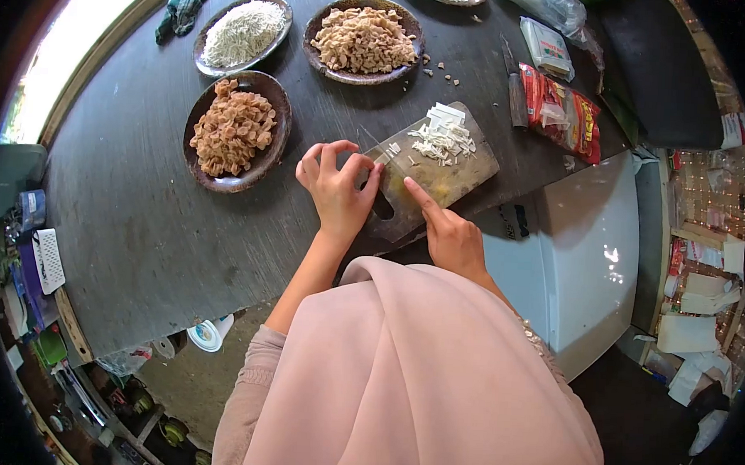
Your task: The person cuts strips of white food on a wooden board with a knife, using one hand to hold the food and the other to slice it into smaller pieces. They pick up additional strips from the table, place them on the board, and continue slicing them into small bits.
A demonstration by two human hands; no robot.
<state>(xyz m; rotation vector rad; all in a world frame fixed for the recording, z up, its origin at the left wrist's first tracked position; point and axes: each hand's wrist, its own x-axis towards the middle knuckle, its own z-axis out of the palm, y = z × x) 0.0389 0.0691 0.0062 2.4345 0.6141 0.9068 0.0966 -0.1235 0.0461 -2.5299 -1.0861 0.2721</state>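
A worn cutting board (475,175) lies at an angle near the table's front edge. On it is a heap of thin white strips and small cut bits (445,140). My left hand (339,185) is curled over the board's left side, its thumb and fingertips pinched at a few white strips (391,153). From the right, my right hand (455,240) is closed around a knife, its index finger stretched along the top. The knife's thin blade (398,169) shows nearly edge-on beside the left fingertips; its handle is hidden in the palm.
Brown plates hold white shreds (245,34), tan chopped cubes (364,40) and brown pieces (234,128). Crumbs lie beside the cubes' plate. At right are a red packet (560,113), a dark-handled knife (518,99) and a white packet (547,49). A white appliance (584,250) stands below the edge.
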